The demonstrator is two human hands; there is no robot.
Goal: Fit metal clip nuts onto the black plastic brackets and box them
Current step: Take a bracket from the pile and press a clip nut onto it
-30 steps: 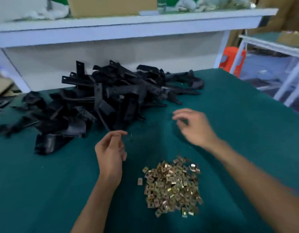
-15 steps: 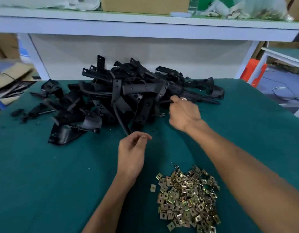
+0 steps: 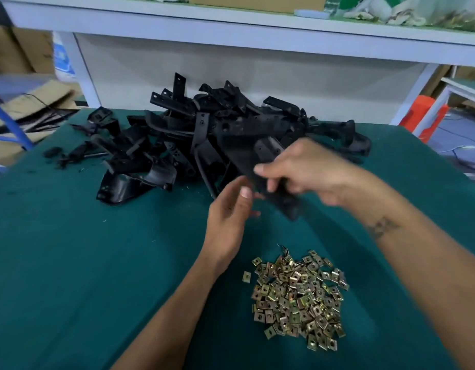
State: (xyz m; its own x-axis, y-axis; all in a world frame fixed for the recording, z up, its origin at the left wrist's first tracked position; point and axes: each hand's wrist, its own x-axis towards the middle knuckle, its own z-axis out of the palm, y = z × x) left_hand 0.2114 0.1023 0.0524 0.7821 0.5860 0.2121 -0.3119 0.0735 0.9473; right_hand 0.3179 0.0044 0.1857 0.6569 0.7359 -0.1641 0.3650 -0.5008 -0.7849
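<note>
Green felt worktable; right hand gripping rigid, light black plastic bracket beyond brass-coloured clip-nut heap; left hand relaxed, touching its end; best held mid-body.

A green-covered table bears a heap of black plastic brackets and a pile of metal clip nuts.

Black brackets are lying at twelve o'clock on teal cloth; brass-gold clip nuts are glinting at five o'clock.
</note>
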